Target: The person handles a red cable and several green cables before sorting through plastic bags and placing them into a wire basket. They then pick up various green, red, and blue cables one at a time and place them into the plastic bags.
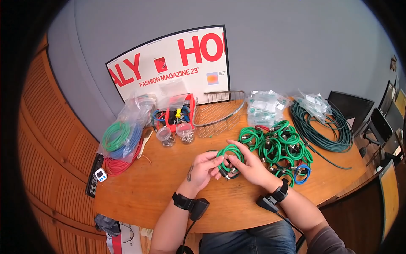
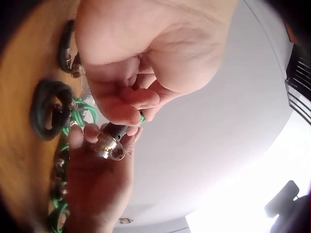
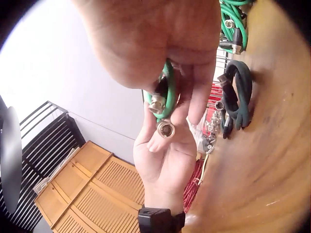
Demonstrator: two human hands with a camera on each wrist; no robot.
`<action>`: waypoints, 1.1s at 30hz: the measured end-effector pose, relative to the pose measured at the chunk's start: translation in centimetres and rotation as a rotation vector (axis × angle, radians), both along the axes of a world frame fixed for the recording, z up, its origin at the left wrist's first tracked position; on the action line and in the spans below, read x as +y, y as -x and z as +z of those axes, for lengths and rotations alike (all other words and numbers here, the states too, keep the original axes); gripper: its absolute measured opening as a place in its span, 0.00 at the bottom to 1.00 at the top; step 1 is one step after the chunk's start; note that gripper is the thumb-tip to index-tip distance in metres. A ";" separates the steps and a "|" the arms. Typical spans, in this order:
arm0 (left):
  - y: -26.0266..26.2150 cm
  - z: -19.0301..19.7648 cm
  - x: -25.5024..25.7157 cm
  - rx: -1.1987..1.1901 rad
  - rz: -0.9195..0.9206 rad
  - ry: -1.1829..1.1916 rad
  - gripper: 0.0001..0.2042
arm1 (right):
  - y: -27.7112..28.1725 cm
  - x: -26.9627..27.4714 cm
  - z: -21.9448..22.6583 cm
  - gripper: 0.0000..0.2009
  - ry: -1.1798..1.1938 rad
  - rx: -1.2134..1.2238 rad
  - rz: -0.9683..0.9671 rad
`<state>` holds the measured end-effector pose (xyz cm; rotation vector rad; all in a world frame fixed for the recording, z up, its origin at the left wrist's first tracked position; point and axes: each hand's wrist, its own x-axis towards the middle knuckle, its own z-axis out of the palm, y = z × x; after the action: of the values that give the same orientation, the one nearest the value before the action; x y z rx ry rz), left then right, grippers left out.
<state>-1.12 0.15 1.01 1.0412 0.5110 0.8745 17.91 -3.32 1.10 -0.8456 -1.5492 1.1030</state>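
A small coil of green cable (image 1: 229, 151) is held between both hands above the table's middle. My left hand (image 1: 203, 170) pinches its left side with thumb and fingers. On the other side my right hand (image 1: 255, 168) grips the coil, thumb in front and forefinger stretched up behind it. Two metal plugs on the cable ends hang below the fingers; one metal plug (image 3: 165, 128) faces the camera in the right wrist view. In the left wrist view, a plug (image 2: 108, 145) with a black sleeve shows between the hands. A dark coiled cable (image 3: 238, 92) lies on the table close by.
A heap of coiled green cables (image 1: 292, 148) lies to the right, with a blue coil (image 1: 302, 174) at its edge. Behind are bagged parts (image 1: 266, 108), a large dark cable coil (image 1: 323, 131), a wire basket (image 1: 220, 122), a red bin (image 1: 193, 103), small cups and bagged cables (image 1: 122, 137).
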 end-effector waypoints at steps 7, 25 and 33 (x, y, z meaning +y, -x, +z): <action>0.4 0.5 0.0 0.184 0.085 -0.001 0.10 | -0.6 -0.4 1.9 0.22 0.093 -0.280 -0.095; -1.9 -0.3 -0.8 0.058 0.493 -0.153 0.07 | 0.3 -0.3 0.5 0.20 -0.239 -0.294 -0.250; -1.7 -0.7 -1.1 0.341 0.558 -0.520 0.11 | -0.1 -0.1 0.3 0.21 -0.156 -0.245 -0.306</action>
<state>0.62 -0.97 0.28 1.5732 0.9174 1.3768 17.98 -3.45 1.44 -1.0984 -1.6145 0.6688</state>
